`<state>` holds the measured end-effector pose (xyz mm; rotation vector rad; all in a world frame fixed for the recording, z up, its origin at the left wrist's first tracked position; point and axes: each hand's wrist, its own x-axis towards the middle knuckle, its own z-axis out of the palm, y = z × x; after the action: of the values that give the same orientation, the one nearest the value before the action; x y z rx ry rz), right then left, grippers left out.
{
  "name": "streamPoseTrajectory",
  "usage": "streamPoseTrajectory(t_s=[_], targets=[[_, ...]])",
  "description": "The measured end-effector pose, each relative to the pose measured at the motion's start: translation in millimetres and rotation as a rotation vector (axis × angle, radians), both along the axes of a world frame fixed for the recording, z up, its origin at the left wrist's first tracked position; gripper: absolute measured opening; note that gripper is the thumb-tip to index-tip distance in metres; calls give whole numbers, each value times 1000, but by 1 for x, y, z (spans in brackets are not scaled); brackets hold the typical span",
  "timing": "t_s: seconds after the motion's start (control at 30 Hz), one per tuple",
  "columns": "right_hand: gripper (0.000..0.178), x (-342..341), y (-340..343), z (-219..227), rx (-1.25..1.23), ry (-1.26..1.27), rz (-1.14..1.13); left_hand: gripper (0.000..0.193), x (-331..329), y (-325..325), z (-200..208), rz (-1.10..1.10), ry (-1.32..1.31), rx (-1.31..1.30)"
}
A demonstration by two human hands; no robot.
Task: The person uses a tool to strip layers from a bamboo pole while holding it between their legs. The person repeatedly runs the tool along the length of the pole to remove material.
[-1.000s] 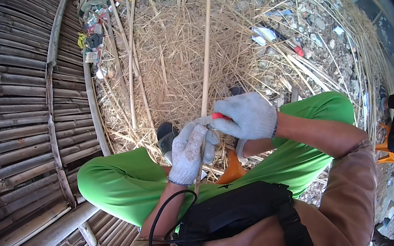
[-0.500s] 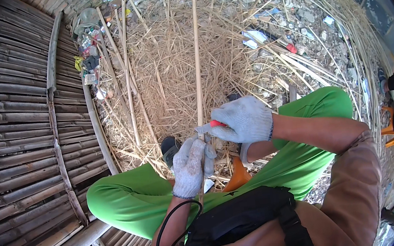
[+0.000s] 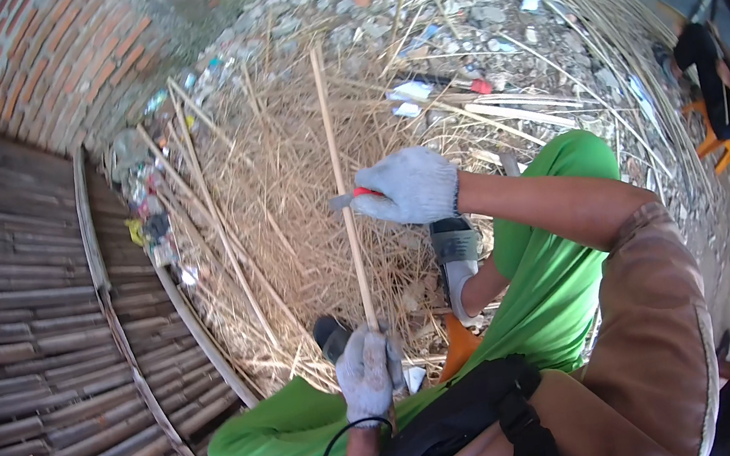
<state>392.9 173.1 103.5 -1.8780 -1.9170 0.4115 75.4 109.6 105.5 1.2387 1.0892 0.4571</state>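
Observation:
A long, pale bamboo strip (image 3: 351, 239) runs away from me between my knees. My left hand (image 3: 366, 374), in a pale knitted glove with brownish stains, is closed around its near end. Farther up, my right hand (image 3: 406, 187), gloved too, grips a knife (image 3: 367, 192) by its red handle. The short, flat grey blade lies across the strip, about halfway along its visible length. My right fingers hide most of the handle.
Dry shavings (image 3: 285, 183) cover the ground ahead, with several bamboo sticks (image 3: 223, 233) lying at left. A slatted bamboo panel (image 3: 38, 336) borders the left, a brick wall (image 3: 75, 54) the far left. Rubble and litter spread beyond. At right, another person (image 3: 714, 80) is by an orange stool (image 3: 711, 136).
My right hand and the knife have slid away from my left hand, up the strip. My left hand has come nearer to me with the strip's end. The view has tilted toward the brick wall.

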Motion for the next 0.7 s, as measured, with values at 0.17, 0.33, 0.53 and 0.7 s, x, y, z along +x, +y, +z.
streamPoseTrajectory(t_s=[0.17,0.33,0.53,0.7], targets=[[50,30,4,8,-50,-5,-82,37,-7,-9,-10,-75,17,69],[56,76,18,-1,28,-49,-194,35,-8,-7,-10,-286,183,373],[68,151,22,14,-62,-49,-323,38,-19,-19,-29,-373,122,502],[70,191,19,18,15,-78,-551,38,-14,-21,-37,-395,157,485]])
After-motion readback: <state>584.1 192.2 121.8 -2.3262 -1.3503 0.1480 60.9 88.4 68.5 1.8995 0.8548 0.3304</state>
